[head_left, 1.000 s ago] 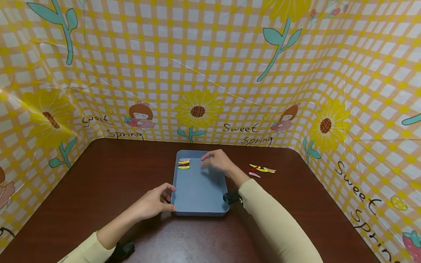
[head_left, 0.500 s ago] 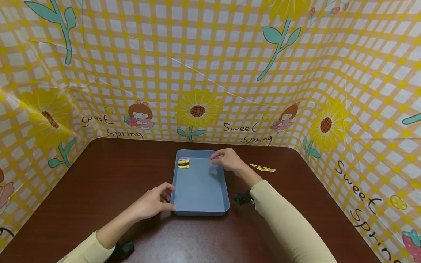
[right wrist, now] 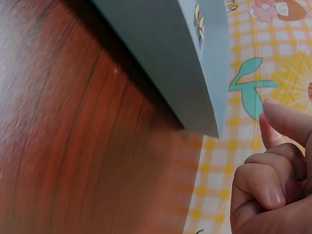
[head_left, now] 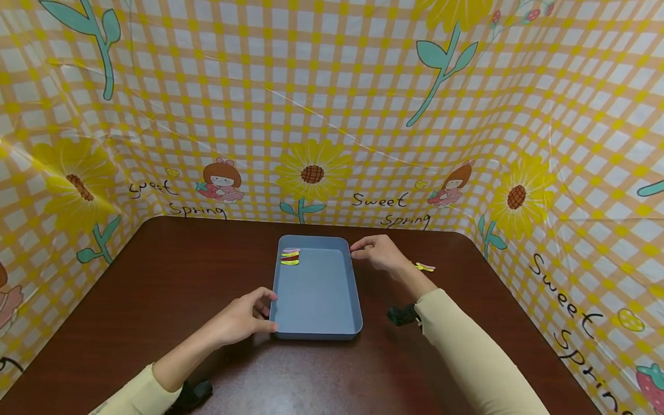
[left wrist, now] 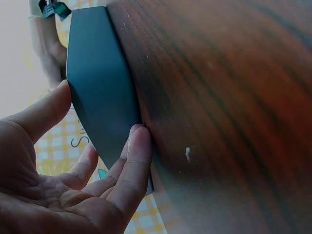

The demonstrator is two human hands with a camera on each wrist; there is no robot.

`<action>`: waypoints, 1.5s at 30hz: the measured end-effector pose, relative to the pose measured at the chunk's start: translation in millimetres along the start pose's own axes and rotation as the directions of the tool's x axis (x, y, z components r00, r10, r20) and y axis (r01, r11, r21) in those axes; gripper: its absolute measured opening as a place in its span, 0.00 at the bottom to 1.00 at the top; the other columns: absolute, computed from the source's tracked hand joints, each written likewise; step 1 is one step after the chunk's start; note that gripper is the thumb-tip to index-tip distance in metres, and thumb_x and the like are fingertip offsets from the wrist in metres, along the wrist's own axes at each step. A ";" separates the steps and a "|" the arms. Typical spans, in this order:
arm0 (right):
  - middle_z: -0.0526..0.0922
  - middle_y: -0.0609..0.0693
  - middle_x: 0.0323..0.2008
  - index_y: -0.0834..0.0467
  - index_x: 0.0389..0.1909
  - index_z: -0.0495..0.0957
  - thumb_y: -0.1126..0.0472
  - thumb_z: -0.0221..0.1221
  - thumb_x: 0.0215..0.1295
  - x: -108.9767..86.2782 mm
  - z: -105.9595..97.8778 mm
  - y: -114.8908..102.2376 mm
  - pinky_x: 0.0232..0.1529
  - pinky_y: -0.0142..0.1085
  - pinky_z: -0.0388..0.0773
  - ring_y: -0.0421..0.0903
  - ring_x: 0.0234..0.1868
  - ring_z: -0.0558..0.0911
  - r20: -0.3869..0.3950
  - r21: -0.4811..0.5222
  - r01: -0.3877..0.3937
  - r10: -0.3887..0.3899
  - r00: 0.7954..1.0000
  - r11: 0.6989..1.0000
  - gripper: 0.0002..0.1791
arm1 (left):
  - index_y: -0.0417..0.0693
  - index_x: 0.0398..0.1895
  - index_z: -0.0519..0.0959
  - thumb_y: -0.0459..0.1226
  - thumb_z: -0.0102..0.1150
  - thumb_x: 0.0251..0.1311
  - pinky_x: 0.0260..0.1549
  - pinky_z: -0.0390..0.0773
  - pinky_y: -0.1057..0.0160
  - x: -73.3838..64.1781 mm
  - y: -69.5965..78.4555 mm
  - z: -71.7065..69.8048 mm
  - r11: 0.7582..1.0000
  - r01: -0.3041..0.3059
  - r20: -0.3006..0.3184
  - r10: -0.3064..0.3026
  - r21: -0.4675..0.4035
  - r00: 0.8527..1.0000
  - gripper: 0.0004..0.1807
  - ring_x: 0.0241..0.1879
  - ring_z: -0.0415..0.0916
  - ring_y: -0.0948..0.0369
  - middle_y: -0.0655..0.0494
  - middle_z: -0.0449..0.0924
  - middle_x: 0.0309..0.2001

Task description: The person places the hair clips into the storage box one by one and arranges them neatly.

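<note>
A blue-grey rectangular tray (head_left: pixel 316 300) stands on the table. Several slim snap hair clips (head_left: pixel 290 257) in pink, yellow and red lie in a stack of rows at its far left corner. My left hand (head_left: pixel 241 320) touches the tray's left side; in the left wrist view its thumb (left wrist: pixel 58 100) meets the rim while fingers rest along the outer wall. Just off the far right rim hovers my right hand (head_left: pixel 381 253), thumb and index close together, other fingers curled in the right wrist view. Nothing shows between them. More hair clips (head_left: pixel 426 267) lie beyond, partly hidden by it.
The dark brown table (head_left: pixel 197 265) extends on all sides of the tray. A checked cloth (head_left: pixel 249 115) with sunflowers surrounds its back and sides. Dark wrist devices (head_left: pixel 402 314) sit under both wrists.
My right hand has moved right, from above the tray to outside its right rim, covering part of the loose hair clips. The left hand, the tray and the clips in it stay put.
</note>
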State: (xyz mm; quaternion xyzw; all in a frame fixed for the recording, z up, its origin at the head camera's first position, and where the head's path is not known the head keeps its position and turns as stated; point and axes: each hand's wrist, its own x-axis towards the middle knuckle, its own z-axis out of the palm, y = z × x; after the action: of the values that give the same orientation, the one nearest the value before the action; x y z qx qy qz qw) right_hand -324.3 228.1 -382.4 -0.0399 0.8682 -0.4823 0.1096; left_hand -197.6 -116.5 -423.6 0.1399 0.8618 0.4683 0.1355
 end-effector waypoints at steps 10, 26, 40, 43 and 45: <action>0.56 0.39 0.13 0.66 0.55 0.80 0.59 0.65 0.67 -11.1 -20.1 20.7 0.17 0.33 0.54 0.38 0.12 0.53 -0.022 -0.006 -0.010 0.010 1.000 1.000 0.19 | 0.46 0.60 0.73 0.38 0.74 0.55 0.37 0.77 0.58 -0.6 0.4 -0.3 1.000 -0.014 0.002 0.014 -0.002 1.000 0.30 0.40 0.78 0.58 0.50 0.80 0.43; 0.70 0.42 0.19 0.71 0.58 0.76 0.62 0.63 0.69 -25.6 -47.1 50.1 0.59 0.51 0.77 0.43 0.25 0.74 -0.083 0.089 -0.047 0.054 0.995 0.995 0.22 | 0.46 0.60 0.74 0.38 0.75 0.54 0.37 0.77 0.58 -0.9 0.6 -0.1 1.000 -0.002 -0.003 0.002 -0.005 1.000 0.30 0.40 0.78 0.58 0.49 0.80 0.44; 0.83 0.62 0.47 0.75 0.59 0.73 0.65 0.61 0.69 -32.2 -60.9 74.0 0.46 0.40 0.84 0.48 0.40 0.87 -0.109 0.174 -0.068 0.088 0.990 0.982 0.22 | 0.46 0.60 0.73 0.39 0.75 0.54 0.37 0.77 0.58 0.0 -1.7 0.2 1.000 -0.003 0.003 0.003 -0.005 1.000 0.30 0.41 0.77 0.58 0.50 0.80 0.44; 0.85 0.59 0.46 0.73 0.57 0.76 0.63 0.62 0.69 -33.4 -64.1 78.7 0.30 0.32 0.78 0.42 0.31 0.84 -0.128 0.117 -0.081 0.096 0.987 0.990 0.21 | 0.47 0.60 0.73 0.39 0.75 0.54 0.37 0.76 0.58 0.5 -2.7 0.3 1.000 -0.006 0.004 0.006 -0.002 1.000 0.30 0.41 0.77 0.58 0.50 0.79 0.44; 0.86 0.55 0.37 0.71 0.56 0.78 0.61 0.62 0.69 -34.6 -66.2 81.6 0.22 0.31 0.67 0.37 0.22 0.75 -0.140 0.085 -0.097 0.108 0.984 0.992 0.20 | 0.47 0.60 0.73 0.39 0.75 0.54 0.37 0.76 0.58 0.9 -3.1 0.4 1.000 -0.007 0.002 0.007 -0.002 1.000 0.31 0.41 0.76 0.58 0.50 0.79 0.43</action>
State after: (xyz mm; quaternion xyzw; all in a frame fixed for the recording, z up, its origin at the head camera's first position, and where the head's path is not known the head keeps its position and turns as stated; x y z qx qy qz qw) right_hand -302.8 332.3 -412.3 0.0441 0.8553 -0.5112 0.0724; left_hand -198.6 -117.5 -426.5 0.1434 0.8608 0.4694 0.1347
